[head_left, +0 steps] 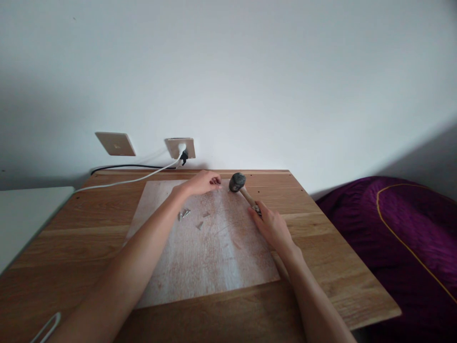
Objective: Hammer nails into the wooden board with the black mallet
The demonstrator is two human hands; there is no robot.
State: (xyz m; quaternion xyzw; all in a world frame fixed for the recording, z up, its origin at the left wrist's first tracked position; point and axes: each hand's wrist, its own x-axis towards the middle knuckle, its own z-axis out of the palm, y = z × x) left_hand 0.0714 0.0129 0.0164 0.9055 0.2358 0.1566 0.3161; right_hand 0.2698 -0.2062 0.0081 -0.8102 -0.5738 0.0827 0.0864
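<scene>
My right hand (272, 221) is wrapped round the wooden handle of a rubber mallet (237, 182). The mallet's black head points away from me, over the back right part of a pale sheet (200, 276). To its left, near the sheet's far edge, my left hand (205, 183) has its fingers pinched together; whatever small thing may be between them is too small to make out. Several metal screws (184, 213) lie in a small group on the sheet, below my left hand. A separate screw (200, 225) lies a little to their right.
The sheet lies on a wooden tabletop (321, 257) against a white wall. Plugs sit in a wall socket (189, 148), and a white cable (132, 180) runs left across the table's back. A white surface (28, 214) adjoins at left; purple fabric (357, 214) bulges at right.
</scene>
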